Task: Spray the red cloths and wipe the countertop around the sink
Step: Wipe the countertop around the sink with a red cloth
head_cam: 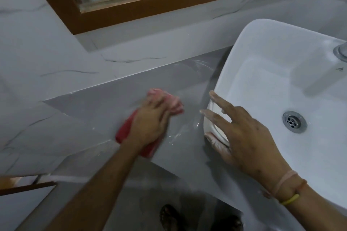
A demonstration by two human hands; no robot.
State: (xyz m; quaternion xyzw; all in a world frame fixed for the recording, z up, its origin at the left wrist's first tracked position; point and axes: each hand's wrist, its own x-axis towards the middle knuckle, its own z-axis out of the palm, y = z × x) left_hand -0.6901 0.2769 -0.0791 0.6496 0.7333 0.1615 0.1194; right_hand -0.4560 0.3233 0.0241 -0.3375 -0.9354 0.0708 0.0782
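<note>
My left hand [150,122] presses a bunched red cloth [124,133] flat on the grey countertop [105,99], left of the white basin sink [266,73]. The hand is blurred with motion, and the cloth sticks out beyond its fingertips and behind its wrist. My right hand [244,137] rests with spread fingers on the sink's near-left corner, holding nothing. Wet streaks shine on the countertop between the cloth and the sink. No spray bottle is in view.
A wood-framed mirror [112,11] hangs on the marble-patterned wall [37,58] behind the counter. The sink's metal drain [293,121] and the tap base [340,51] lie to the right. Below the counter's front edge I see the floor and my feet [169,217].
</note>
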